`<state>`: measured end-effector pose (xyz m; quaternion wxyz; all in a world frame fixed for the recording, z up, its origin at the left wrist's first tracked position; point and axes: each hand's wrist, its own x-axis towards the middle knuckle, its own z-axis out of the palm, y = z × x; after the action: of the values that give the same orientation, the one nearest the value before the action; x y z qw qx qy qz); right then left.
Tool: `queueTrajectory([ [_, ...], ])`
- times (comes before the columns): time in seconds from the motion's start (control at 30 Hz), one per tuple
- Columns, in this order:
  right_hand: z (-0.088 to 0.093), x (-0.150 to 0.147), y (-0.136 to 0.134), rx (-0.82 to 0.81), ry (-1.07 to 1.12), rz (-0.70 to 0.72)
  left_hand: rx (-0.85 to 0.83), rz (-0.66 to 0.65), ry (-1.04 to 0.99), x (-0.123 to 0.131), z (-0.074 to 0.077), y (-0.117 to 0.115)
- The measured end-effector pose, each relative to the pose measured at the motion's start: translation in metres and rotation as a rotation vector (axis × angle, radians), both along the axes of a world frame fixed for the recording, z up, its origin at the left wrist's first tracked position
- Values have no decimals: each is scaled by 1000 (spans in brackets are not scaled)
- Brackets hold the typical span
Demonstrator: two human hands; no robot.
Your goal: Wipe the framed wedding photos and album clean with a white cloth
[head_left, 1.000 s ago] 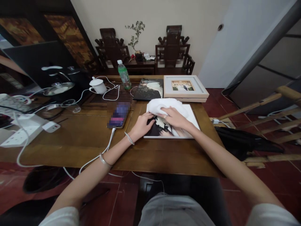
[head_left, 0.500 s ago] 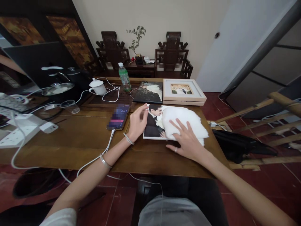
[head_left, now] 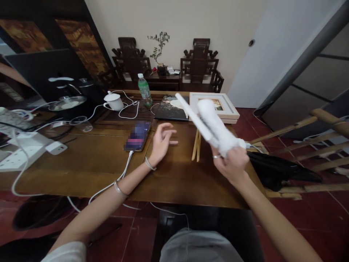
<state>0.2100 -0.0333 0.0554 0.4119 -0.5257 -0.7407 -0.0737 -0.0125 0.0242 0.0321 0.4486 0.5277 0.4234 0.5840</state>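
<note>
My right hand (head_left: 231,163) is closed on a white cloth (head_left: 218,127) and on the edge of a flat photo print (head_left: 193,116), which it holds tilted up on edge above the wooden table (head_left: 109,171). My left hand (head_left: 161,142) hovers open just left of the print, with loosely curled fingers and nothing in them. A phone (head_left: 137,136) on a white cable lies left of that hand. Behind the raised print lie a dark photo print (head_left: 170,108) and a framed photo (head_left: 215,105) on a stack of frames.
A green bottle (head_left: 144,90), a white lidded cup (head_left: 113,100), a glass cup (head_left: 81,123), pans and power strips (head_left: 29,147) with cables crowd the table's left and back. A wooden rack (head_left: 313,145) and a black bag (head_left: 278,167) stand right of the table.
My right hand wiped the cloth across the flat print, then lifted print and cloth off the table onto edge. My left hand came off the print and opened.
</note>
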Motion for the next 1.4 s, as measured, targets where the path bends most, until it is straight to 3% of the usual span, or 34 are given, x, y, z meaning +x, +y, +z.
queueTrajectory([
  [0.07, 4, 0, -4, 121, 183, -212, -278, -259, 0, -1, -2, 2],
  [0.13, 10, -10, -8, 270, 399, -316, -473, -484, -21, -1, -2, 1],
  [0.27, 26, -41, -12, 438, 920, -202, -521, -718, -118, 1, -3, -2],
  [0.33, 29, -54, -14, 395, 1111, -136, -463, -696, -183, 2, -4, -2],
  [0.47, 19, -62, -18, 168, 1279, -76, -373, -411, -249, 5, -4, 1],
  [0.57, 3, -51, -18, 94, 1346, -39, -440, -288, -284, 5, -4, 4],
  [0.67, -12, -25, -13, 162, 1391, -120, -524, -211, -334, 3, -7, 8],
  [0.77, -20, 14, -10, 353, 1224, -311, -583, -143, -348, -2, -9, 12],
  [0.83, -22, 42, -12, 344, 898, -413, -583, -128, -328, -4, -10, 14],
  [0.87, -22, 55, -14, 252, 677, -402, -574, -123, -312, -4, -11, 15],
  [0.97, -20, 79, -19, -30, 34, -102, -571, -115, -263, -2, -10, 14],
  [1.07, -20, 79, -20, -160, -339, 238, -597, -119, -224, 0, -10, 14],
  [1.13, -23, 73, -17, -178, -448, 328, -603, -115, -189, 0, -11, 14],
  [1.23, -28, 64, -10, -185, -515, 344, -563, -117, -73, -3, -14, 15],
  [1.4, -29, 60, 0, -218, -553, 331, -227, 56, 441, -14, -20, 21],
])
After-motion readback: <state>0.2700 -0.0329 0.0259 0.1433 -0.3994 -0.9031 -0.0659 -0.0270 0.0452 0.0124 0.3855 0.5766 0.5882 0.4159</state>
